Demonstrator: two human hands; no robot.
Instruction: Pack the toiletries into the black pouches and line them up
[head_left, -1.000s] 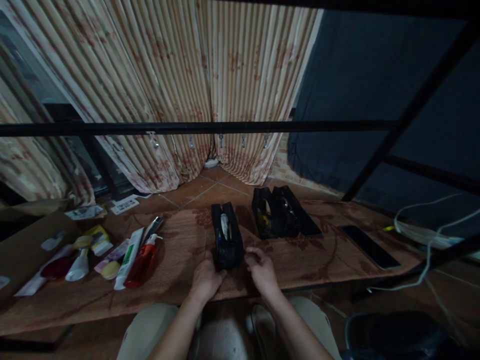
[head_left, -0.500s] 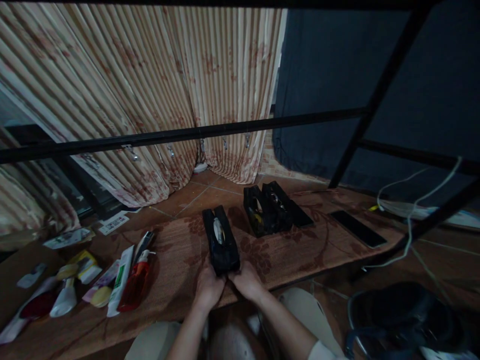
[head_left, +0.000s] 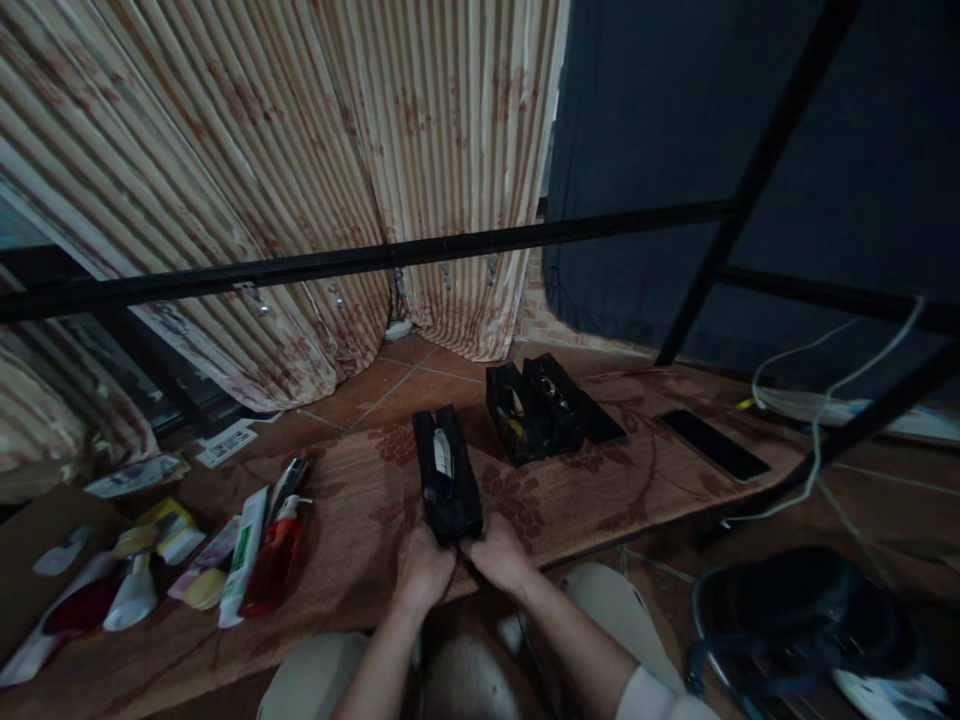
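Note:
A black zip pouch (head_left: pixel 450 490) rests on the brown patterned cloth in front of me, its top parted and something white showing inside. At its near end, my left hand (head_left: pixel 425 568) is closed on the left corner, fingertips partly hidden. My right hand (head_left: pixel 496 552) pinches the right corner of the same end. Farther back and to the right stand two more open black pouches: one (head_left: pixel 516 425) has something yellow and pale in it, the other (head_left: pixel 556 405) holds small shiny things I cannot make out.
Left on the cloth (head_left: pixel 352 540) lie a red pump bottle (head_left: pixel 271 565), a white-green tube (head_left: pixel 244 560), a yellow box (head_left: pixel 176 530) and other toiletries. A dark phone-like slab (head_left: pixel 714 444) lies right. A black metal bar (head_left: pixel 450 245) crosses ahead; a white cable (head_left: pixel 817 440) hangs at right.
The view has tipped slightly downward. Both hands keep their hold on the pouch's near end, and the pouch has turned or shifted very slightly. The other items stay put.

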